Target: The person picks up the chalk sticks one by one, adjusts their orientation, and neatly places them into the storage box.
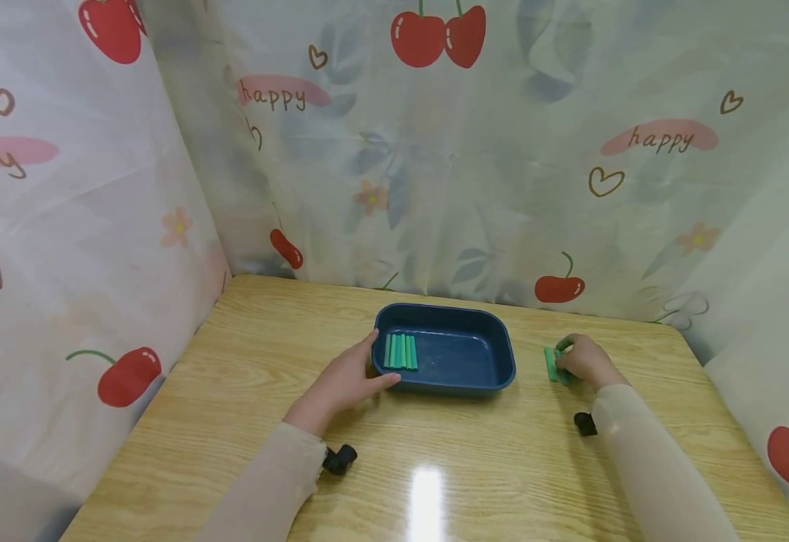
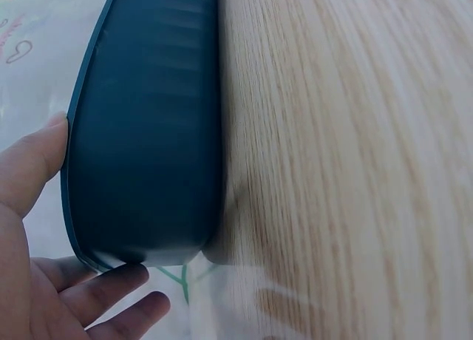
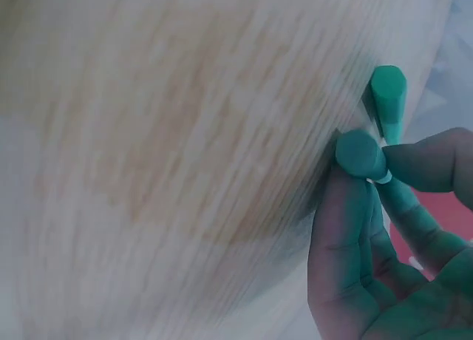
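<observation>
A dark blue rectangular basin [image 1: 462,355] stands on the table. My left hand [image 1: 343,380] grips its left end, thumb on the near rim and fingers about the corner. Several green markers [image 1: 401,352] lie side by side in the basin's left part. Right of the basin, my right hand [image 1: 587,363] pinches a green marker [image 3: 359,154] between thumb and fingers, at or just above the table; the fingers partly cover it. Another green marker [image 1: 549,364] lies just left of it on the table, its end [image 3: 389,85] showing beyond the held one in the right wrist view.
The wooden table [image 1: 489,467] reaches back to a patterned cloth [image 1: 435,196] that hangs behind it and along both sides. A black wrist camera [image 1: 340,459] sits at my left cuff, another black device [image 1: 585,424] at the right.
</observation>
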Demonstrator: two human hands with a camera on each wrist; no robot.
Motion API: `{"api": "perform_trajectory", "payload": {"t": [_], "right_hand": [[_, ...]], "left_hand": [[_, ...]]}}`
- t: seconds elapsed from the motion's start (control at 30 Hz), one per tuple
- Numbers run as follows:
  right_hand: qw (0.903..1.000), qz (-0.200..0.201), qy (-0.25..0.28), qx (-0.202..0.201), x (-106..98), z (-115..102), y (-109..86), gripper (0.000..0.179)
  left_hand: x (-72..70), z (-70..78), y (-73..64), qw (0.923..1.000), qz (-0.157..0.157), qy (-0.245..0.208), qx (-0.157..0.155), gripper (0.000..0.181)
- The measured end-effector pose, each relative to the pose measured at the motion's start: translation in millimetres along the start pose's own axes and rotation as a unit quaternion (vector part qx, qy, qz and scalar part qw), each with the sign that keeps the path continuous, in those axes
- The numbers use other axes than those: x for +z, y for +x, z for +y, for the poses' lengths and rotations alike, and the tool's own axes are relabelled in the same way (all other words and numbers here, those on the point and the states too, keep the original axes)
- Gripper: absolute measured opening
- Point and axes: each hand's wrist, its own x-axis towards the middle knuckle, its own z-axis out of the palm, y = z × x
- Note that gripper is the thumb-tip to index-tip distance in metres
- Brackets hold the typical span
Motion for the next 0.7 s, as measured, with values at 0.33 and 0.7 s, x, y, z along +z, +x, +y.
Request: {"api": "perform_trajectory", "payload": {"t": [0.33, 0.7], "right_hand": [[0.9935, -0.020, 0.112, 0.012, 0, 4, -8.2, 0.041], [0.9818, -0.042, 0.185, -0.004, -1, -5, -21.4, 0.051]], "left_hand": [[0.4, -1.7, 1.1, 1.0000, 0.001, 0.003, -0.002, 0.100], [0.5, -3.2, 3.4, 1.0000, -0.003, 0.007, 0.001, 0.101]]}}
